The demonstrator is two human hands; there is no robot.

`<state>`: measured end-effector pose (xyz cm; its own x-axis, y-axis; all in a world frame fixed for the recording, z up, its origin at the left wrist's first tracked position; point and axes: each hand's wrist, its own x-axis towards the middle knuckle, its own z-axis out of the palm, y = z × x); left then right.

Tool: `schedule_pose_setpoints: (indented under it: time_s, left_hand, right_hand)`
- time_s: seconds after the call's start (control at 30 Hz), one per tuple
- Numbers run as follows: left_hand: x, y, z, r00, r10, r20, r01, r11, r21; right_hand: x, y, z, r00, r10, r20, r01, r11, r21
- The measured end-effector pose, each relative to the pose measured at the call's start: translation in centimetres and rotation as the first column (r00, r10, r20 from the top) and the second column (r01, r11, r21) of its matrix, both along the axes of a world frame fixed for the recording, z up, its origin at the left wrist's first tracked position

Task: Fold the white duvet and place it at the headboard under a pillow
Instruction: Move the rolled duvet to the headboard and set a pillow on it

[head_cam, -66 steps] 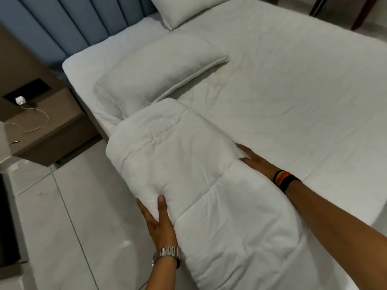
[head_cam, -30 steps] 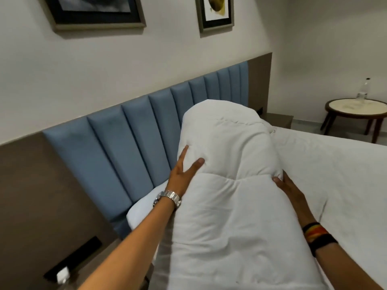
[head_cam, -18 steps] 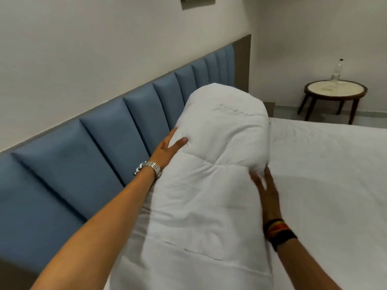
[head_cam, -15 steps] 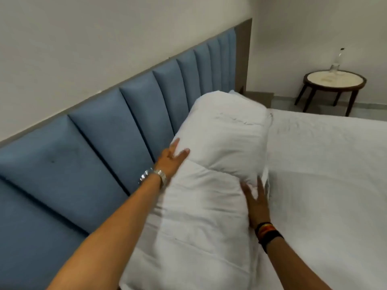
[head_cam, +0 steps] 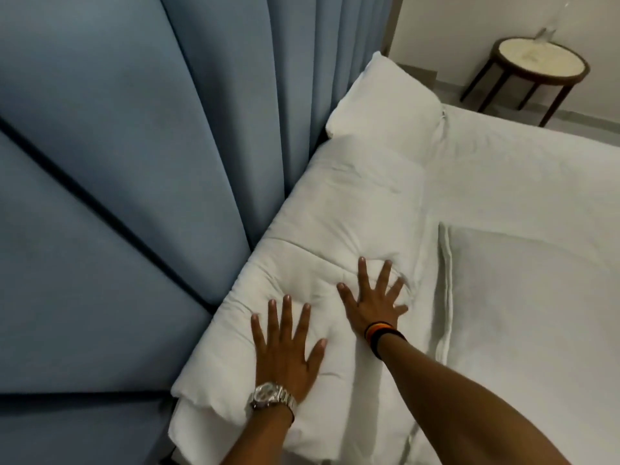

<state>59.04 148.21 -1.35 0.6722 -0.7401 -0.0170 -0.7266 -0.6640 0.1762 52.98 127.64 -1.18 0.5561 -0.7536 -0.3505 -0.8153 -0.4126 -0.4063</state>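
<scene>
The folded white duvet (head_cam: 349,213) lies flat on the bed, pushed up against the blue padded headboard (head_cam: 141,169). My left hand (head_cam: 287,345), with a metal watch, presses palm-down on the duvet's near part, fingers spread. My right hand (head_cam: 374,300), with a striped wristband, presses palm-down just beyond it, fingers spread too. One white pillow (head_cam: 385,105) rests at the headboard past the duvet's far end. A second white pillow (head_cam: 523,313) lies flat on the sheet to the right of the duvet.
The white bed sheet (head_cam: 520,176) stretches to the right. A round side table (head_cam: 540,67) with dark legs stands on the floor at the far right, with a clear bottle on it. The wall lies beyond the headboard's end.
The duvet went from lying at the bed's edge to being lifted between both hands and laid down against the headboard. Both hands have let go of its sides and now press flat on top.
</scene>
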Motion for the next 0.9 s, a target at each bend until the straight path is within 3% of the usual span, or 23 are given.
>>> schedule_pose_setpoints:
  time_s: [0.2,0.37,0.47,0.53,0.63,0.77,0.83,0.9]
  left_hand:
    - [-2.6,-2.9,2.3,0.994,-0.004,-0.108,0.001,1.0,-0.027]
    - [-10.8,-10.7,4.8,0.931,-0.252,-0.263,0.233,0.967,-0.103]
    - [-16.8,-14.2,4.3,0.879,-0.253,-0.405,0.258,0.965,-0.043]
    - [-19.6,-15.9,3.3,0.842,-0.15,-0.518,0.185,0.983,0.017]
    - [-23.4,-18.5,1.6,0.72,0.071,-0.691,0.032,0.99,0.135]
    - [-27.8,-20.5,1.7,0.474,0.227,-0.851,-0.232,0.964,0.128]
    - [-29.8,-21.4,2.5,0.445,0.205,-0.872,-0.334,0.941,0.051]
    - [-31.7,-22.4,4.6,0.487,0.155,-0.86,-0.362,0.931,-0.037]
  right_hand:
    - [-7.4,-1.4,3.4,0.99,-0.031,0.137,0.038,0.998,-0.047]
    - [-23.6,-6.1,4.1,0.928,-0.324,0.186,0.346,0.932,-0.104]
    - [-34.5,-9.5,4.5,0.85,-0.513,0.124,0.527,0.838,-0.144]
    - [-40.7,-10.9,4.7,0.765,-0.638,0.087,0.644,0.762,-0.072]
    - [-49.6,-13.3,3.1,0.643,-0.765,-0.021,0.756,0.631,0.172]
    - [-54.7,-14.3,0.0,0.637,-0.77,0.04,0.646,0.56,0.519]
    - [-54.2,-14.0,-0.5,0.63,-0.765,0.133,0.56,0.566,0.605]
    - [-53.3,-13.4,-0.7,0.555,-0.794,0.249,0.529,0.567,0.631]
